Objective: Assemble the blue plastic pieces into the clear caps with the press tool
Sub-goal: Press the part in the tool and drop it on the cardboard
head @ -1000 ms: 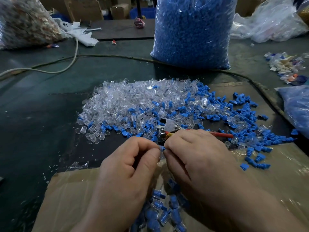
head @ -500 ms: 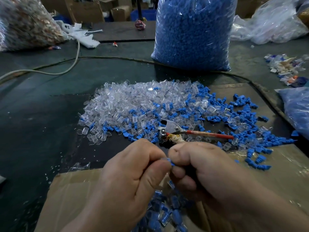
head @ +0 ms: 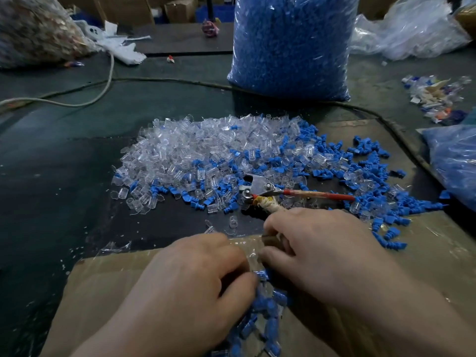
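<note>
A heap of clear caps (head: 190,150) lies mid-table, with loose blue pieces (head: 365,173) scattered to its right. The press tool (head: 257,188) rests at the heap's near edge, its red handle (head: 319,195) pointing right. My right hand (head: 324,253) grips the tool's cloth-wrapped handle (head: 268,207). My left hand (head: 190,287) is close beside it, fingers curled, pinching a small capped blue piece (head: 260,274) between the two hands. Below them a pile of assembled blue-and-clear pieces (head: 265,320) lies on the cardboard (head: 103,292).
A tall clear bag of blue pieces (head: 291,42) stands behind the heap. Another blue bag (head: 456,163) sits at the right edge, scraps (head: 435,96) at the far right. A white cord (head: 103,83) and a dark cable (head: 386,119) cross the green table.
Both hands have come down and nearer, from beside the tool's head to over the pile on the cardboard, so more of the wrapped handle shows. The view has tilted slightly.
</note>
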The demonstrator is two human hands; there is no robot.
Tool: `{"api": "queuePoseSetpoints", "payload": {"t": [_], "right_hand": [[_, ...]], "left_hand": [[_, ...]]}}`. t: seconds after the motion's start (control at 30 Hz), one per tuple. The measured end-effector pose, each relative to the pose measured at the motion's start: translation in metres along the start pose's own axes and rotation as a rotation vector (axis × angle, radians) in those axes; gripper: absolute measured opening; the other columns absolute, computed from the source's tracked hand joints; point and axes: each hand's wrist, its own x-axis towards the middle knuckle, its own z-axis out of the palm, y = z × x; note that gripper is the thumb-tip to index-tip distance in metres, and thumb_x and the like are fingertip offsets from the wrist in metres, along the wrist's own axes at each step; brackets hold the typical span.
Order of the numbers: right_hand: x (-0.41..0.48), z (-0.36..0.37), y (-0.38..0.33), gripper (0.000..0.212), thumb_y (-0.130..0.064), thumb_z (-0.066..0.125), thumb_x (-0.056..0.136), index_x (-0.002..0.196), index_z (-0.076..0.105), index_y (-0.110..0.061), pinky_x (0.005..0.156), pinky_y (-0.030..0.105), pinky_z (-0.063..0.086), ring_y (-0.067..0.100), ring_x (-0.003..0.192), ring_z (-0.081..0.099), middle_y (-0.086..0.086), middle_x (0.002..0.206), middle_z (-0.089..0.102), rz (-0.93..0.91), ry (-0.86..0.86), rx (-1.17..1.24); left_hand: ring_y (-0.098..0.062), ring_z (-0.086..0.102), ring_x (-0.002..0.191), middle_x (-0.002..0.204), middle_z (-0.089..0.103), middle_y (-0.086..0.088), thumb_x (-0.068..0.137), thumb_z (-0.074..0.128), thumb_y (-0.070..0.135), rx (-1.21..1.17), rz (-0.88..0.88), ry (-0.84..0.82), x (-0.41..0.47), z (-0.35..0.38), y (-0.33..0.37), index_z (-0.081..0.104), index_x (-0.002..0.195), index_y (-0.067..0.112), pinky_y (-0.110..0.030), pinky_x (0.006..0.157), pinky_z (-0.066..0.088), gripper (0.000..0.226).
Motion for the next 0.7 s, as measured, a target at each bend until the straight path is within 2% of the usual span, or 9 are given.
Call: {"api": "queuePoseSetpoints", "payload": {"t": [0.13, 0.2, 0.23, 0.3, 0.37, 0.4, 0.47, 0.57, 0.7], "right_hand": [[0.003, 0.005, 0.004, 0.034, -0.067, 0.037, 0.088, 0.1, 0.051, -0.038, 0.065, 0.031, 0.048, 0.007, 0.08, 0.051, -0.023, 0.088, 0.044, 0.04, 0.01, -0.054], [0.007, 0.006, 0.007, 0.033, -0.065, 0.037, 0.09, 0.101, 0.051, -0.037, 0.066, 0.03, 0.047, 0.008, 0.082, 0.05, -0.02, 0.089, 0.047, 0.063, 0.049, -0.056], [0.009, 0.007, 0.008, 0.031, -0.063, 0.038, 0.09, 0.1, 0.051, -0.037, 0.066, 0.03, 0.045, 0.008, 0.082, 0.049, -0.018, 0.089, 0.049, 0.07, 0.071, -0.043], [0.012, 0.009, 0.006, 0.03, -0.062, 0.038, 0.089, 0.101, 0.049, -0.037, 0.067, 0.028, 0.043, 0.004, 0.083, 0.049, -0.018, 0.091, 0.05, 0.056, 0.09, 0.023], [0.013, 0.013, -0.003, 0.032, -0.062, 0.039, 0.089, 0.111, 0.045, -0.04, 0.074, 0.029, 0.047, 0.004, 0.089, 0.051, -0.02, 0.1, 0.051, -0.007, 0.075, 0.087], [0.013, 0.016, -0.008, 0.034, -0.062, 0.04, 0.089, 0.117, 0.04, -0.042, 0.075, 0.031, 0.049, 0.007, 0.093, 0.052, -0.018, 0.104, 0.05, -0.045, 0.061, 0.094], [0.015, 0.021, -0.014, 0.04, -0.061, 0.04, 0.09, 0.125, 0.032, -0.042, 0.068, 0.036, 0.048, 0.015, 0.092, 0.053, -0.011, 0.104, 0.048, -0.102, 0.055, 0.057], [0.02, 0.023, -0.013, 0.039, -0.06, 0.038, 0.093, 0.125, 0.03, -0.041, 0.06, 0.037, 0.046, 0.02, 0.085, 0.053, -0.006, 0.098, 0.045, -0.133, 0.057, 0.005], [0.024, 0.024, -0.011, 0.036, -0.059, 0.039, 0.093, 0.123, 0.034, -0.041, 0.054, 0.034, 0.041, 0.018, 0.077, 0.051, -0.007, 0.092, 0.043, -0.154, 0.045, -0.014]], "left_hand": [[0.007, 0.054, 0.08, 0.087, 0.052, 0.029, 0.081, 0.043, 0.065, -0.018, -0.218, 0.201, 0.005, -0.002, -0.007, 0.052, 0.092, 0.047, -0.016, 0.065, 0.041, 0.022], [0.002, 0.052, 0.083, 0.097, 0.044, 0.028, 0.081, 0.05, 0.059, 0.004, -0.317, 0.278, 0.009, -0.001, -0.015, 0.052, 0.113, 0.046, -0.023, 0.07, 0.042, 0.035], [-0.002, 0.052, 0.088, 0.103, 0.042, 0.026, 0.083, 0.053, 0.057, 0.032, -0.354, 0.276, 0.01, 0.0, -0.018, 0.05, 0.125, 0.042, -0.028, 0.075, 0.044, 0.045], [-0.009, 0.051, 0.109, 0.126, 0.042, 0.02, 0.087, 0.054, 0.054, 0.108, -0.4, 0.233, 0.014, 0.001, -0.023, 0.042, 0.142, 0.038, -0.034, 0.092, 0.045, 0.058], [-0.01, 0.041, 0.128, 0.145, 0.039, 0.017, 0.091, 0.05, 0.049, 0.169, -0.369, 0.201, 0.018, 0.004, -0.024, 0.04, 0.148, 0.035, -0.031, 0.109, 0.034, 0.059], [-0.01, 0.038, 0.13, 0.148, 0.04, 0.016, 0.093, 0.048, 0.044, 0.187, -0.331, 0.186, 0.019, 0.005, -0.024, 0.044, 0.147, 0.033, -0.028, 0.111, 0.03, 0.055], [-0.01, 0.041, 0.126, 0.143, 0.047, 0.015, 0.094, 0.049, 0.035, 0.17, -0.281, 0.15, 0.019, 0.006, -0.023, 0.053, 0.141, 0.031, -0.026, 0.11, 0.029, 0.047], [-0.007, 0.048, 0.117, 0.127, 0.054, 0.015, 0.091, 0.056, 0.022, 0.083, -0.22, 0.131, 0.016, 0.007, -0.023, 0.063, 0.13, 0.028, -0.026, 0.104, 0.037, 0.04], [0.004, 0.048, 0.102, 0.111, 0.055, 0.022, 0.086, 0.06, 0.012, -0.027, -0.177, 0.14, 0.017, 0.007, -0.023, 0.065, 0.12, 0.031, -0.005, 0.087, 0.035, 0.039]]}}
